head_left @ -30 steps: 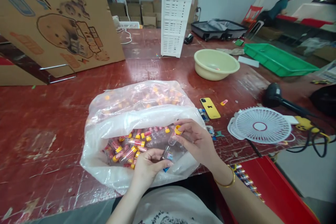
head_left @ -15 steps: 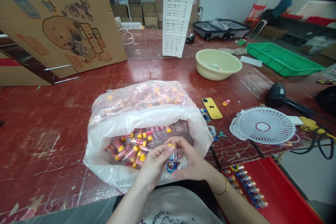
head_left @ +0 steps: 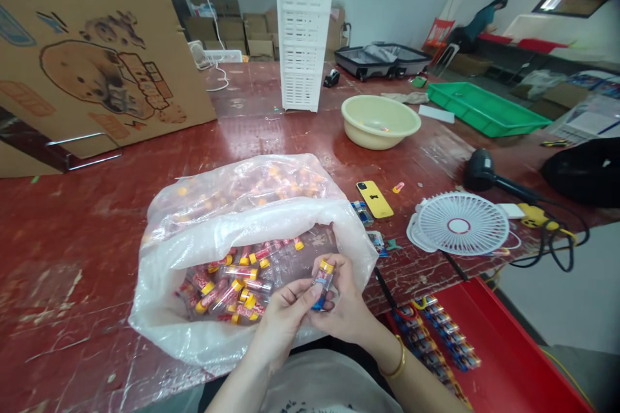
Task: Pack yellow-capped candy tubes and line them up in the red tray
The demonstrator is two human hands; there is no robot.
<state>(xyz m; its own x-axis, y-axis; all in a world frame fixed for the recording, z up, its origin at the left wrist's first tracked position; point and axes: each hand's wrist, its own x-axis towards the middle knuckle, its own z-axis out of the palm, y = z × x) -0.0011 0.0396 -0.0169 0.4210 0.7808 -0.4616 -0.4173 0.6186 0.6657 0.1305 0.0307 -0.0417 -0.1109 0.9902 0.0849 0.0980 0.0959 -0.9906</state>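
A small clear tube (head_left: 323,279) with a yellow cap and a blue label is held between my two hands, cap end up and slightly tilted. My left hand (head_left: 287,311) pinches its lower part with thumb and fingers. Curled around the tube's far and right side is my right hand (head_left: 347,303). Both hands are over the near right rim of an open clear plastic bag (head_left: 159,297). Inside lie several yellow-capped tubes (head_left: 227,295) with red and white contents. Fingers hide part of the held tube's lower end.
Right of the bag lie a yellow phone (head_left: 375,199), a white round fan (head_left: 458,224) and a black hair dryer (head_left: 494,174). Behind stand a cream basin (head_left: 380,139), a green tray (head_left: 484,110) and a cardboard box (head_left: 106,71). A red tray (head_left: 513,348) below holds rows of blue-labelled tubes.
The held tube has turned so its yellow cap points up and right, with my right fingers now closed around it. The view has shifted, moving the scene leftward.
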